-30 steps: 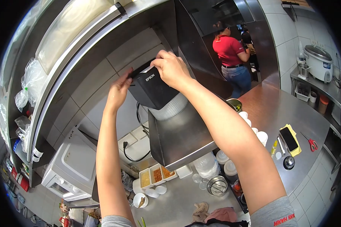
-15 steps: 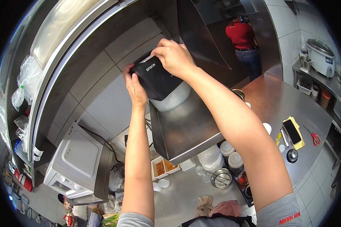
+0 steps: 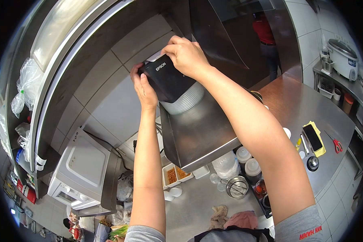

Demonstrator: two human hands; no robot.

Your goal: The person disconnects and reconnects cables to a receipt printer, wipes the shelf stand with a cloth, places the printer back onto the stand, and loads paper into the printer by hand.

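Note:
A black Epson receipt printer [image 3: 171,78] rests on a stack of pale, ridged round pieces [image 3: 185,101] on a raised steel shelf [image 3: 199,131]. My left hand [image 3: 145,90] grips the printer's left side, thumb on the front face and fingers round behind. Over its top right edge, my right hand [image 3: 187,58] is closed, thumb and fingers pinched together near a white strip [image 3: 155,56] that looks like paper. What lies between those fingertips is hidden.
Below the shelf are white tubs of orange-brown food [image 3: 171,176], lidded containers [image 3: 252,166], a metal bowl [image 3: 236,187] and cloths [image 3: 242,220]. A white microwave-like appliance [image 3: 82,167] stands left. Red scissors [image 3: 338,146] and a phone [image 3: 313,136] lie right. Another person [image 3: 265,34] stands beyond.
Both hands stay on the printer; the right hand has shifted slightly up. The view has moved a little. The person in red at the back has moved partly behind the dark panel.

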